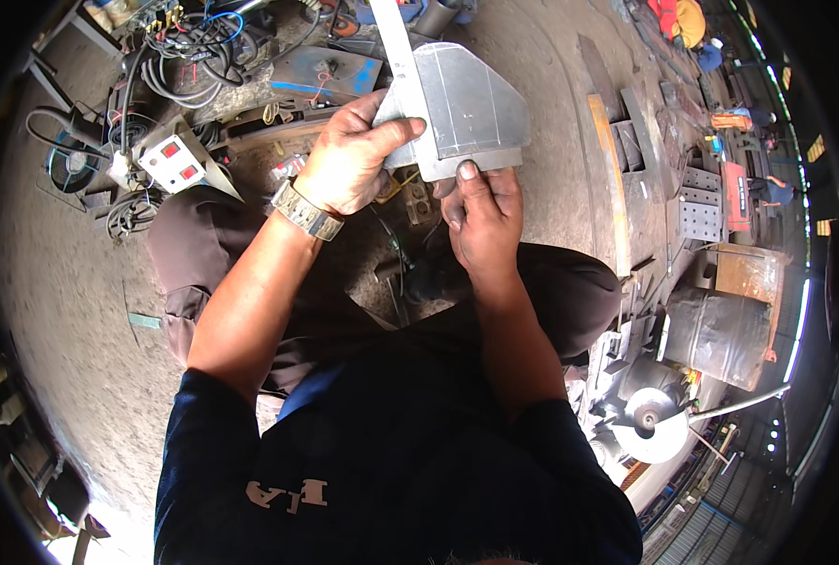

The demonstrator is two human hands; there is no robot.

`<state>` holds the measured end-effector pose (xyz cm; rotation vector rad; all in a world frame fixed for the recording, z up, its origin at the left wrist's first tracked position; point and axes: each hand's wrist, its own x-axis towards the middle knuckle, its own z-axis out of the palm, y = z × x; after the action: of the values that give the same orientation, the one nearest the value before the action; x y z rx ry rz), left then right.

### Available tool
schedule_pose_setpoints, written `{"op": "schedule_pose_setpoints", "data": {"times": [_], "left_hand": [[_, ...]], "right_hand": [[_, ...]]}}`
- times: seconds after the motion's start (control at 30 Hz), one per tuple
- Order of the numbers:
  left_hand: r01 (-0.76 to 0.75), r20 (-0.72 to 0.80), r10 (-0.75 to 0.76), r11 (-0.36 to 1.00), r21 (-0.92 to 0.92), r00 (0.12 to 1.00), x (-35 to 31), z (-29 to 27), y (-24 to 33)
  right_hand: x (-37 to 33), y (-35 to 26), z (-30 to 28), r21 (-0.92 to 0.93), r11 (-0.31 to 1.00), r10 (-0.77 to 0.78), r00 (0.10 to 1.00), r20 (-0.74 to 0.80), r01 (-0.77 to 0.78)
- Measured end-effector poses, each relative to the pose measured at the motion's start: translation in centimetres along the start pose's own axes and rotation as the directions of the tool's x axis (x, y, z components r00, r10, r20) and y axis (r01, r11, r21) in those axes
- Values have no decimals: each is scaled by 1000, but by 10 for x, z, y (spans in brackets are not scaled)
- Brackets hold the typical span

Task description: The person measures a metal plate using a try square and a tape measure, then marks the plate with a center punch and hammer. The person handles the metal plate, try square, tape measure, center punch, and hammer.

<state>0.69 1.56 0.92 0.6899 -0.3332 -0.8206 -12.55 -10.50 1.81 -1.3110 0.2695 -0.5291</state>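
I hold up a grey metal plate (476,99) with slanted corners and thin scribed lines. Across its left part lies the long leg of a pale L-shaped square (396,42); the short leg runs along the plate's lower edge. My left hand (354,155), with a watch on its wrist, is closed on the plate's left side, its thumb pressing near the square's long leg. At the bottom edge my right hand (484,212) pinches the short leg with its thumb on top. The fingers beneath are partly hidden.
Left of my knees stand a white box with red switches (177,162) and a small fan (71,168). Tangled cables (193,56) and a blue-marked metal plate (330,73) lie ahead. At the right are a long wooden strip (610,179), metal scraps and a metal drum (716,334).
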Motion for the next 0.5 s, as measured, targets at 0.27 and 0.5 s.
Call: {"op": "schedule_pose_setpoints", "data": {"times": [0.27,0.5], "left_hand": [[-7,36,11,991,-131,999,3,-1,-8],[3,10,-2,984,-176,1000,3,-3,-9]], "right_hand": [[2,2,-5,10,1000,0,1000,10,0],[5,-6,-4,-45,999,31,998,48,-29]]}}
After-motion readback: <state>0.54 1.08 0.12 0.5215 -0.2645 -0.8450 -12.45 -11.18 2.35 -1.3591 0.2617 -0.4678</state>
